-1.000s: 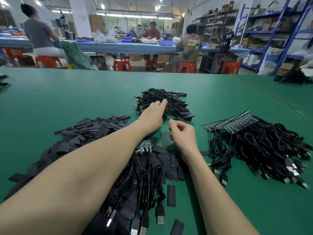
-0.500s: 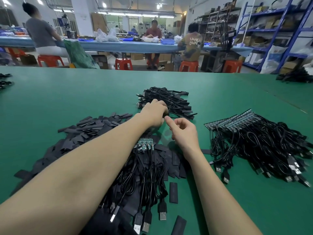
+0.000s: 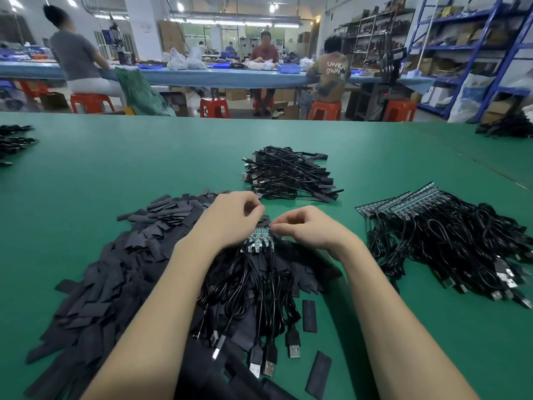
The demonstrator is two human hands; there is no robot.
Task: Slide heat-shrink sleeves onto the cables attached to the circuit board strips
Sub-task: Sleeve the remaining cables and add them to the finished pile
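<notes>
Close to me, black cables [image 3: 259, 301] with USB plugs lie on the green tabletop [image 3: 86, 180], on a big pile of flat black sleeves [image 3: 121, 272]. My left hand [image 3: 230, 220] and right hand [image 3: 311, 229] both curl and pinch the small green circuit board strip [image 3: 258, 239]. Farther back sits a heap of finished cables [image 3: 288, 174].

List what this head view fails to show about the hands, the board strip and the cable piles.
- Head view: what the left hand holds; its curled fingers hide it.
- Whether the right hand pinches the small green circuit board strip or a sleeve; too small.
- The strip's left part; the left hand covers it.
- Whether the far pile of black cables is fully sleeved; too small.
- The near end of the flat black heat-shrink sleeve heap; cut off by the bottom edge.
</notes>
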